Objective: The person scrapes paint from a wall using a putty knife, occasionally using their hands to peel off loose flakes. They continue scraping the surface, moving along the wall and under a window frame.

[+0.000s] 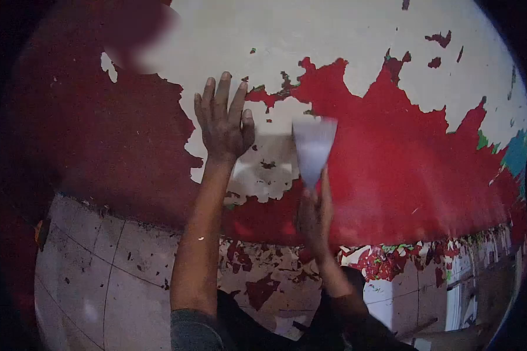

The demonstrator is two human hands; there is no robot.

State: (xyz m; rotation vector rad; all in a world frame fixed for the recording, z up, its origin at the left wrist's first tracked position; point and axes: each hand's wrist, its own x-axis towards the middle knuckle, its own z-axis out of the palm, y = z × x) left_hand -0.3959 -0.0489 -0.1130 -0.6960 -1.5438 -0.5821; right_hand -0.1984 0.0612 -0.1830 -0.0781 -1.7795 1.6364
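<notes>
My left hand (225, 120) lies against the wall with its fingers stretched upward, on a pale patch beside the dark red paint (129, 128). My right hand (315, 216) is wrapped round the lower end of a scraper (314, 146), whose wide metal blade points up and looks slightly blurred. The blade overlaps the border between the bare pale patch (269, 169) and the bright red paint (392, 152). The scraper's handle is mostly hidden in my fingers.
Peeled paint flakes (380, 263) lie along the foot of the wall on the tiled floor (134, 257). Ragged red edges run across the pale upper wall (263, 35). A blue-green painted patch (515, 153) shows at the far right. My dark-clothed legs are at the bottom.
</notes>
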